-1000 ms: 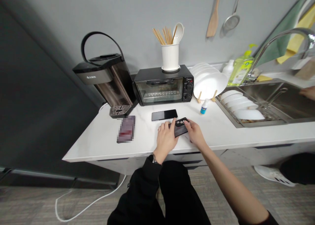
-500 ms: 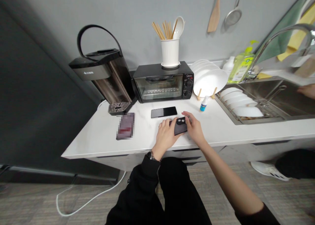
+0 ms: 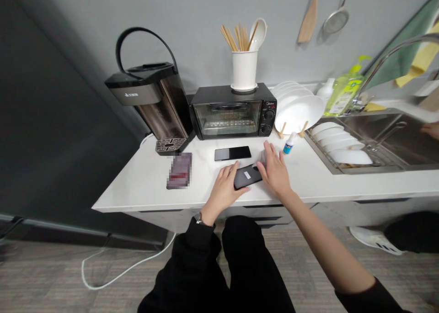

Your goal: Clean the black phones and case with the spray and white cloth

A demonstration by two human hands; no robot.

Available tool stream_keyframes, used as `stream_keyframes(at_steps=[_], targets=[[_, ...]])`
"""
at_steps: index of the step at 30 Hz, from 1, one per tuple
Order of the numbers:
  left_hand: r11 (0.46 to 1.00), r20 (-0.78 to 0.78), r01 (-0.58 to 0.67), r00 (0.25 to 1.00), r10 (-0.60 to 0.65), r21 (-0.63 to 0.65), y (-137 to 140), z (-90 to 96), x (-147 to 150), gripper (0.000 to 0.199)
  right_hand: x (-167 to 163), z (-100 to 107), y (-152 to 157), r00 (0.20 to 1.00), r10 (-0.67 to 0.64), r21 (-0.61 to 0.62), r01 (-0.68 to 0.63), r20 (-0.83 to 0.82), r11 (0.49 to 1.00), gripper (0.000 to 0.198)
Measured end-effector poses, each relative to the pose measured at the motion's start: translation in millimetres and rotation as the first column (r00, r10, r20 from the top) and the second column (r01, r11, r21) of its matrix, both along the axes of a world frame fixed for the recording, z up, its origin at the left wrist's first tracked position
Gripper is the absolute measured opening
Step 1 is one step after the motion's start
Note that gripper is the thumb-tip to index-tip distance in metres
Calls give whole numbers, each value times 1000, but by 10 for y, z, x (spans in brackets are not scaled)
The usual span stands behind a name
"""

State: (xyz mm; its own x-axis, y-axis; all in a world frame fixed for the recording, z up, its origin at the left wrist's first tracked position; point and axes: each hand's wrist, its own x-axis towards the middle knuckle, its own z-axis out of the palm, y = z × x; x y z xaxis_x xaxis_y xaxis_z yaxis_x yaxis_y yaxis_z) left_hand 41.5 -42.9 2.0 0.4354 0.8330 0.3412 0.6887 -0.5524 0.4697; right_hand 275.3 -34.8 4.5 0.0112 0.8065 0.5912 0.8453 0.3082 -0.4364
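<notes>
A black phone with a small white label on its back lies tilted near the counter's front edge. My left hand grips its left end between thumb and fingers. Over the right end is my right hand, its fingers closed on a grey piece that looks like a phone case, blurred and mostly hidden. Just behind them, a second phone rests with its dark screen up. A small white bottle with a blue label stands right of my right fingertips.
On the left stand a water dispenser and a pixelated purple item. Behind is a toaster oven bearing a utensil holder. White plates and a sink with bowls are right; another person's hand reaches there.
The plain grey back with camera openings between my hands has given way to a black back with a white label. My right hand has shifted right with the grey piece; the view moved slightly.
</notes>
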Motion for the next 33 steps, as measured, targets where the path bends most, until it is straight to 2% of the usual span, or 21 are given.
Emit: stream_keyframes(at_steps=[2,5,8,10,12,15,17,20,23,26,28,29,31,33], targets=[[999,9,-29,1000,29,-26,-11,0,-15,95,-93,-92,-100,990,37,-86,-26,133,996,69],[1000,8,-24,1000,25,-20,-13,-17,-26,87,-370,-209,-278,971,95,-180,-55,220,982,78],[1000,-16,-21,1000,21,-11,-2,-34,-33,83,-642,-223,-411,919,300,-198,-254,257,947,89],[998,-34,-63,998,62,-30,1,-34,-35,84,-632,-208,-426,869,411,-212,-362,274,908,88],[994,-34,-104,994,103,-35,-7,-24,-26,86,-438,-213,-382,874,391,-220,-337,290,915,85],[995,-11,-104,995,104,-13,-25,-12,-2,89,-100,-258,-277,938,174,-203,-115,299,972,89],[996,1,-92,996,92,0,-31,-14,7,89,-56,-286,-244,943,105,-184,-48,315,982,97],[997,-16,-77,997,77,7,-24,-28,-3,86,-243,-290,-268,895,269,-190,-213,356,958,101],[997,-38,-76,996,76,5,-14,-34,-16,87,-324,-256,-273,833,415,-223,-355,366,908,91],[996,-10,-85,996,85,-3,-10,-26,-8,88,-178,-223,-230,884,316,-234,-245,346,941,78],[996,4,-87,996,87,-6,-7,-23,-1,88,-148,-211,-239,925,200,-217,-133,323,967,79],[996,3,-85,996,85,-7,-4,-24,0,88,-189,-207,-267,932,185,-208,-123,311,970,81],[997,-15,-80,997,80,-14,6,-30,-8,85,-352,-200,-349,921,259,-200,-206,291,958,90],[997,-37,-77,996,76,-26,15,-34,-24,82,-494,-190,-415,883,379,-209,-329,278,921,92]])
